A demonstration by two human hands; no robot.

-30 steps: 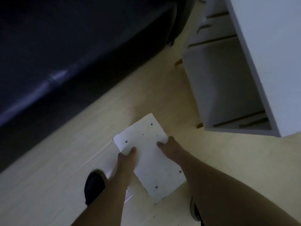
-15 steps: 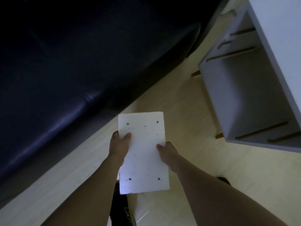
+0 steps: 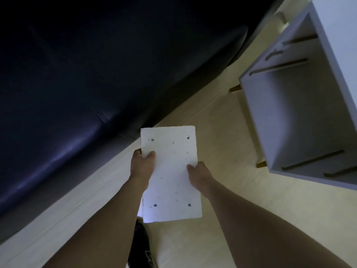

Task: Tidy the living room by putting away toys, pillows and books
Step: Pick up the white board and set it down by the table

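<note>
A flat white board (image 3: pixel 171 175) with small dark dots near its corners is held level in front of me, above the pale wooden floor. My left hand (image 3: pixel 142 165) grips its left edge, thumb on top. My right hand (image 3: pixel 199 174) grips its right edge, thumb also on top. Both forearms reach in from the bottom of the view.
A dark blue sofa (image 3: pixel 87 84) fills the left and top. A white cabinet (image 3: pixel 301 105) with an open compartment on short wooden legs stands at the right. A dark shoe (image 3: pixel 142 246) shows below the board on the pale floor (image 3: pixel 222 122).
The board was lifted from the floor and turned from a diagonal lie to lengthwise in front of me. Both hands kept hold of its edges; the view swung up toward the sofa.
</note>
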